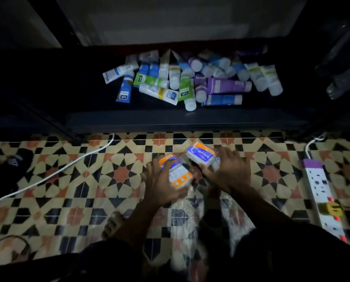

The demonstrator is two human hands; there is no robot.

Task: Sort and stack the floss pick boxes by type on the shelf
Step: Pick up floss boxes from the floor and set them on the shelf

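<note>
Head view: both hands are low over the patterned tile floor (68, 200), in front of the dark shelf (170, 121). The left hand (161, 182) grips an orange and white floss pick box (179, 175), fingers curled over its near-left side. That box's long axis runs on a slant from far-left to near-right, and its broad face with a row of small pale dots is turned up toward the camera.

The right hand (229, 171) grips a second floss pick box (201, 154) with fingers wrapped round its right end. This one lies roughly crosswise, long axis left to right and dipping a little toward the right. Its printed face is up and the word "Smooth" reads upside down from here, with the orange band along its far edge. The two hands are apart, each clamped on its own box. The boxes sit just beside one another, and whether they touch cannot be told through the blur. Neither box is on the shelf.

On the shelf lies a loose heap of tubes (190, 82), blue, green, purple and white, pointing every way. A white cable (68, 165) crosses the floor at left, a power strip (322, 196) lies at right, and crinkled clear plastic (188, 218) sits under the forearms
</note>
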